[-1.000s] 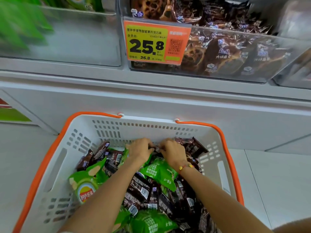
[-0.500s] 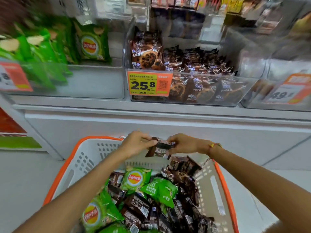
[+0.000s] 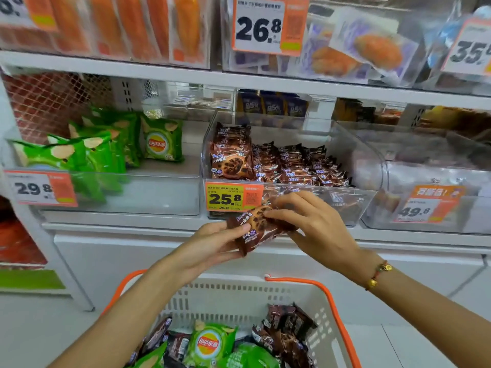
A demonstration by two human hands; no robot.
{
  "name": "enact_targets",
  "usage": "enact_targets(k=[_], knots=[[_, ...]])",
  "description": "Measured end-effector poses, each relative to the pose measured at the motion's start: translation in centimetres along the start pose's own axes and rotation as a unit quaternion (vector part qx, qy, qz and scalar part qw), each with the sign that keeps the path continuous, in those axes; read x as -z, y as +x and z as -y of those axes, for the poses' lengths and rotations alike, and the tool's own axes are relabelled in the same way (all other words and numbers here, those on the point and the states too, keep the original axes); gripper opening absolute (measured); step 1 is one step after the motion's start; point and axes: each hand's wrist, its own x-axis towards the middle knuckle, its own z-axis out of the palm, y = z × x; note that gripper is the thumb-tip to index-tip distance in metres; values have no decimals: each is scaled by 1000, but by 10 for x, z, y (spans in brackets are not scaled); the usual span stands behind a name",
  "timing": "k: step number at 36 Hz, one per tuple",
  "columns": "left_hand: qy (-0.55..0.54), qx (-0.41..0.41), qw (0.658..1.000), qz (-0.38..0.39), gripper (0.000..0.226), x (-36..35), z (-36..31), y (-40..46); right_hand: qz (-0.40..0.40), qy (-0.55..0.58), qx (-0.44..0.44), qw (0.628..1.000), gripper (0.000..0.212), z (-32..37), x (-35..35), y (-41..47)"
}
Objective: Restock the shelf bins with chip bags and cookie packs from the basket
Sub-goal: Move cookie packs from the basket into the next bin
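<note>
Both hands hold one brown cookie pack (image 3: 255, 229) in front of the clear cookie bin (image 3: 366, 166). My left hand (image 3: 212, 243) grips its lower left end and my right hand (image 3: 310, 219) pinches its upper right side. The bin holds several brown cookie packs (image 3: 289, 166) and carries a 25.8 price tag (image 3: 233, 196). To its left, a clear bin (image 3: 159, 195) holds green chip bags (image 3: 93, 150). Below, the white basket with orange rim (image 3: 326, 290) contains green chip bags (image 3: 210, 343) and brown cookie packs (image 3: 287, 328).
An upper shelf (image 3: 239, 81) carries bins of orange and purple-white packs with 26.8 and 35 tags. At the right stands a nearly bare clear bin (image 3: 430, 187) tagged 49.8. White shelf base panel (image 3: 132, 258) and pale floor (image 3: 39, 335) surround the basket.
Both hands rose out of the basket with a cookie pack and lifted it up to the front of the cookie bin. My view tilted upward toward the shelves.
</note>
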Motion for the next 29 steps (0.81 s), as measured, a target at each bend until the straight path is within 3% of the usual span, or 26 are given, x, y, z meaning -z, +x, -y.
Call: enact_targets(k=[3,5,10,14,16,20,25,27,29], knots=[[67,-60,995,-47,35,5,-6,-1,0,51,-58,997,61,-6,4,1],[104,-99,987,-71,36,5,-14,-3,-21,145,-139,979,65,-5,11,6],[160,-211,960,-94,18,-4,-46,-3,16,392,-299,870,36,1,27,34],[258,-286,913,-137,19,-2,-80,6,-19,407,-276,871,26,-1,27,69],[307,-317,879,-181,25,5,-94,13,-51,422,-274,863,21,-5,24,86],[455,-362,771,-259,39,17,-118,20,-38,439,-312,842,17,-18,12,112],[665,-309,629,-257,34,23,-130,33,24,459,-366,810,20,-29,-9,122],[712,-296,592,-236,33,25,-130,38,44,462,-386,797,24,-30,-19,120],[740,-291,567,-216,33,26,-129,41,49,433,-394,809,25,-31,-28,116]])
